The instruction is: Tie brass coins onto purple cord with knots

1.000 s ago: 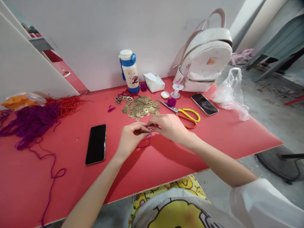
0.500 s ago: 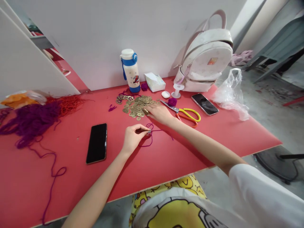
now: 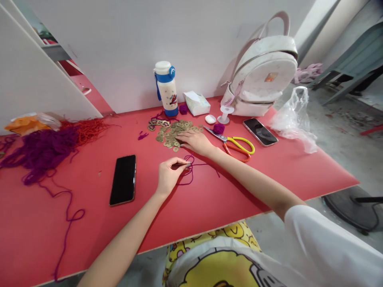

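Observation:
My left hand (image 3: 171,175) is closed in a pinch on a length of purple yarn (image 3: 186,184), which lies in loops on the red table around its fingertips. Something thin and brown shows between thumb and finger, too small to make out. My right hand (image 3: 196,142) reaches over the near right side of a pile of brass coins with holes (image 3: 170,134), its fingers stretched out and touching them. Whether a coin lies under those fingertips is hidden. A short chain of coins (image 3: 158,124) strung with purple yarn rests at the pile's back left.
Scissors (image 3: 236,145), a purple yarn ball (image 3: 218,128) and a white spool (image 3: 225,114) lie right of the coins. Behind stand a bottle (image 3: 168,89), tissue pack (image 3: 197,104) and backpack (image 3: 263,75). Phones (image 3: 123,180) flank the hands; purple yarn (image 3: 49,147) heaps left.
My right hand has shifted slightly left over the coins, its fingers flatter. The coin seen at its fingertips before no longer shows there. My left hand keeps its pinch on the yarn.

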Tool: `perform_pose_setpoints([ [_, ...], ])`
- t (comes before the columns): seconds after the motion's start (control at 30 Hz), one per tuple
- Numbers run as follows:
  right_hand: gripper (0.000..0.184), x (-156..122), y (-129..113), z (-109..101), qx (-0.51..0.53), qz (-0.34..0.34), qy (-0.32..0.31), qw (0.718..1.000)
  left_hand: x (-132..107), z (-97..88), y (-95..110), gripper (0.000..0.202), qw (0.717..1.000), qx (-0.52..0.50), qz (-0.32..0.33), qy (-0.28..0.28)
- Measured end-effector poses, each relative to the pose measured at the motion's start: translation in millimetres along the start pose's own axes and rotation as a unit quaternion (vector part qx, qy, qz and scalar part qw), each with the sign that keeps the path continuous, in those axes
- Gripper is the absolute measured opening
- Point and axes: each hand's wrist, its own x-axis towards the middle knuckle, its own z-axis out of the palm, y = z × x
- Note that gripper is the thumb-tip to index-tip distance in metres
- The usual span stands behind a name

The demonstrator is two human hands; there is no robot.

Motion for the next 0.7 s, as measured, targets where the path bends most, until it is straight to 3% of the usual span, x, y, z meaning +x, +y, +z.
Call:
perform_pose_setpoints([
  [0.23,0.032,2,-8,-3,-0.070,0.003,-0.041,0.997,0,-0.2,0,0.012,1.000,0.007,0.000,0.000],
  [0.6,0.016,-10,3,-13,0.054,0.124,0.074,0.988,1,-2.0,-2,0.007,1.000,0.004,0.000,0.004],
  [0.7,0.020,-19,7,-17,0.061,0.145,0.088,0.984,1,-2.3,-2,0.007,1.000,0.008,0.000,0.006],
])
